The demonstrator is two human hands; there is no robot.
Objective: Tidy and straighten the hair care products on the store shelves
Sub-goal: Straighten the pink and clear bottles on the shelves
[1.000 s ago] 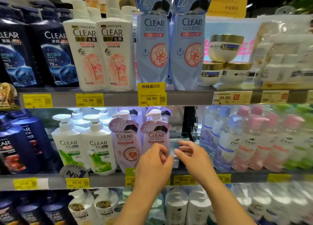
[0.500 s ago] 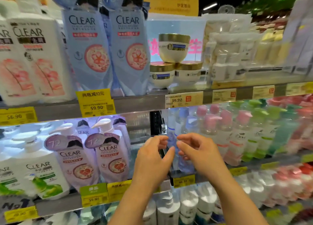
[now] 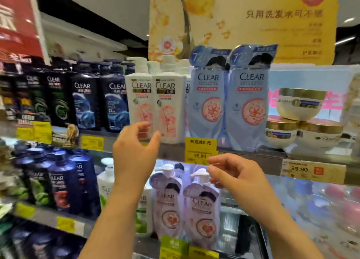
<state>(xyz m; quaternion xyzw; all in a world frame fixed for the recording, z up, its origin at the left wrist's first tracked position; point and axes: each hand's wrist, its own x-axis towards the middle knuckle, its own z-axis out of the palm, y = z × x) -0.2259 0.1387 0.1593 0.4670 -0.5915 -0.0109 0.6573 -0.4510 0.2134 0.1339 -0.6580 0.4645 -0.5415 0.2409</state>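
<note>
Both hands have risen since a second ago, off the lower shelf's gap toward the upper shelf, and the view has tilted up with them. The left hand (image 3: 134,153) is raised with fingers spread and curved, holding nothing, just in front of the base of the two white plastic CLEAR pump bottles with pink blossom print (image 3: 153,106); contact with them cannot be told. The right hand (image 3: 231,173) hangs lower, loosely curled and empty, its fingertips just below the yellow paper price tag reading 59.90 (image 3: 200,151) clipped on the grey metal shelf edge (image 3: 272,159).

The white bottles stand upright on the upper shelf, long axis vertical, labels facing outward, pump heads on top. Just to their right stand two pale blue glossy CLEAR bottles with round pink flower emblems and cardboard toppers (image 3: 228,106), also upright and facing front, touching each other. Left of the white pair runs a row of dark navy and black CLEAR bottles (image 3: 101,102). To the far right, squat cream jars with gold lids (image 3: 300,112) are stacked, one upon two.

On the shelf below, two lilac CLEAR pump bottles (image 3: 187,206) stand upright between the forearms, partly hidden by them. A large yellow floral cardboard sign (image 3: 253,25) rises behind the top shelf.
</note>
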